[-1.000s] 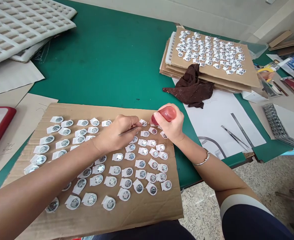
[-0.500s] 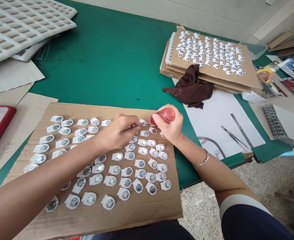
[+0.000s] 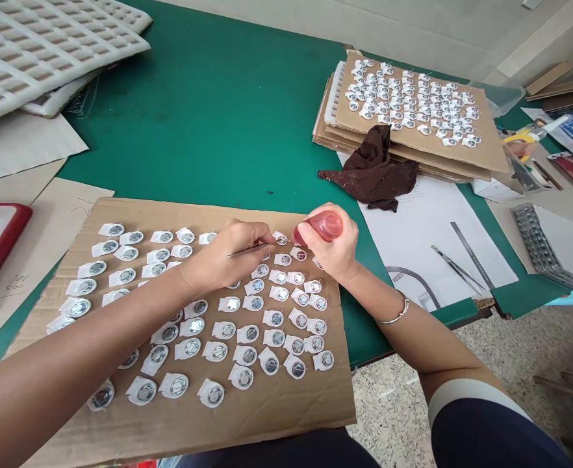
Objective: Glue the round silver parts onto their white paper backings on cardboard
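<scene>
My left hand (image 3: 242, 253) is closed around slim metal tweezers (image 3: 245, 251), whose tips are hidden by the fingers. In my right hand (image 3: 338, 250) is a translucent red squeeze bottle (image 3: 326, 225), tilted with its narrow end toward the left hand. Both hands are over the far right part of a cardboard sheet (image 3: 286, 426). Rows of small round metallic pieces on white tabs (image 3: 211, 394) cover that sheet. One such piece (image 3: 280, 238) lies between the two hands, at the bottle's narrow end; whether the nozzle touches it I cannot tell.
A stack of cardboard (image 3: 496, 146) bearing similar pieces stands at the back right, with a brown cloth (image 3: 379, 170) against it. Another pair of tweezers (image 3: 455, 268) and a ruler (image 3: 471, 255) lie on white paper. White grid trays (image 3: 47, 52) occupy the back left, above a red-framed object (image 3: 4, 240).
Both hands keep their grips and stay almost in place. The view has shifted very slightly.
</scene>
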Demonstrator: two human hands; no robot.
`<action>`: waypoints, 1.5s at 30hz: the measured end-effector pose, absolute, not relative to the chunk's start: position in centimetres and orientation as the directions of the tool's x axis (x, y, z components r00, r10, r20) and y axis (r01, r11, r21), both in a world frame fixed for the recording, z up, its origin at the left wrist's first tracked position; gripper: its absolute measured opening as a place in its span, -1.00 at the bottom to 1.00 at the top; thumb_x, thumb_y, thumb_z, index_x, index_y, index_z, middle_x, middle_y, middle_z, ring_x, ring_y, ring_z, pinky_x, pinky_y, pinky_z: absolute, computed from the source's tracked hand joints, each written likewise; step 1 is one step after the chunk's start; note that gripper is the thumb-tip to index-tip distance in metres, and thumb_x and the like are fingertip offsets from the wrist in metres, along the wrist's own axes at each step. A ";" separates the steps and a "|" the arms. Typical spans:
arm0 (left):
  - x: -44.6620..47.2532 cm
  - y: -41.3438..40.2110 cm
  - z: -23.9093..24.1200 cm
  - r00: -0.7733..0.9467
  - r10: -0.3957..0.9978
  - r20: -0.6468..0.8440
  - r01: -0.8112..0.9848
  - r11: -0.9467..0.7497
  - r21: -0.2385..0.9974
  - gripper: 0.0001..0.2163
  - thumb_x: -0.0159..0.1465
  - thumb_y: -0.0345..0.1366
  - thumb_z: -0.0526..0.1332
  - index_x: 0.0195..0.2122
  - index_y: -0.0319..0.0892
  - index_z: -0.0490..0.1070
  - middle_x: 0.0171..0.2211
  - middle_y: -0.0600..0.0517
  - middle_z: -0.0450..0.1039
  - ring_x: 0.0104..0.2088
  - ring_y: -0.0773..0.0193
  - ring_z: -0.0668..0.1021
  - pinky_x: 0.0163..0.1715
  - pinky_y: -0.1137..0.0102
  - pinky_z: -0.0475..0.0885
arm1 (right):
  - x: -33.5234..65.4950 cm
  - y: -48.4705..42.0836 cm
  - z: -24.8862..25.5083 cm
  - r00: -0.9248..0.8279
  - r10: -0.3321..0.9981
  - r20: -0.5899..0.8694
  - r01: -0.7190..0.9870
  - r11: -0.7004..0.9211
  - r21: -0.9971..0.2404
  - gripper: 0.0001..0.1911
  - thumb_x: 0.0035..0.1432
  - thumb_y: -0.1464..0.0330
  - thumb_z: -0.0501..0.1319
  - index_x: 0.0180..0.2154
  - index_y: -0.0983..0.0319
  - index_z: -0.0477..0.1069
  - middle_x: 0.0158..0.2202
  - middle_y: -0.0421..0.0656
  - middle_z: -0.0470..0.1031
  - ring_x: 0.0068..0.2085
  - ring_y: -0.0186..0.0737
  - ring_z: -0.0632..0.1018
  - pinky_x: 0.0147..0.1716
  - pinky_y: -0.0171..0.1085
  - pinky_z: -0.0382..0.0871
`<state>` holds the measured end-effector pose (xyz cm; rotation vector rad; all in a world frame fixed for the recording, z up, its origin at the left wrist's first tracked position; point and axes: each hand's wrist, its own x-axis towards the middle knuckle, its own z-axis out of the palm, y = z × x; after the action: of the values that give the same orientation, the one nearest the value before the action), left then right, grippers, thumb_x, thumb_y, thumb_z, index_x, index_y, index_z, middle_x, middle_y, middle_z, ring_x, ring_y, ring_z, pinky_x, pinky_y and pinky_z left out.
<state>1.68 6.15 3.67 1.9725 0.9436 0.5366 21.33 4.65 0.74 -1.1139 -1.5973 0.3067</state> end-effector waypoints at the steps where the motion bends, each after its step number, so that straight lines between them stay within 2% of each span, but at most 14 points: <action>1: 1.7 6.1 3.7 0.620 0.784 0.014 0.413 -0.342 0.844 -0.86 0.20 -0.34 0.12 -0.39 -0.28 0.44 -0.58 0.07 0.38 -0.63 0.45 0.29 -0.66 0.48 0.17 | 21.3 4.6 0.7 0.054 0.779 0.624 0.492 0.523 -0.696 -0.77 0.03 0.26 0.29 -0.39 0.17 0.26 -0.46 -0.21 0.41 -0.42 -0.25 0.46 -0.42 -0.18 0.39; 14: 1.5 6.3 3.3 0.619 0.786 -0.013 0.427 -0.322 0.845 -0.85 0.21 -0.33 0.12 -0.36 -0.27 0.45 -0.49 0.02 0.45 -0.52 0.38 0.42 -0.57 0.46 0.26 | 21.2 4.6 0.6 0.053 0.780 0.623 0.479 0.528 -0.701 -0.78 0.02 0.28 0.30 -0.37 0.18 0.26 -0.45 -0.21 0.41 -0.41 -0.25 0.46 -0.40 -0.18 0.39; 34: 1.3 6.7 2.5 0.614 0.789 -0.021 0.406 -0.292 0.866 -0.85 0.23 -0.30 0.13 -0.34 -0.23 0.45 -0.45 0.04 0.47 -0.49 0.39 0.45 -0.55 0.49 0.29 | 21.1 4.5 0.7 0.052 0.803 0.593 0.490 0.497 -0.716 -0.76 0.05 0.19 0.26 -0.37 0.16 0.26 -0.44 -0.19 0.43 -0.40 -0.23 0.48 -0.38 -0.15 0.42; 45: 1.3 6.7 2.4 0.602 0.798 -0.039 0.426 -0.280 0.860 -0.86 0.23 -0.30 0.13 -0.34 -0.22 0.45 -0.49 0.06 0.44 -0.54 0.43 0.37 -0.59 0.48 0.22 | 20.9 4.5 0.7 0.044 0.798 0.601 0.488 0.508 -0.710 -0.77 0.06 0.20 0.26 -0.36 0.16 0.26 -0.43 -0.19 0.43 -0.39 -0.23 0.48 -0.38 -0.16 0.43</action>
<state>1.27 6.67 2.42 1.9102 0.9786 0.5092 20.86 4.47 0.67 -1.1271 -1.6049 0.3378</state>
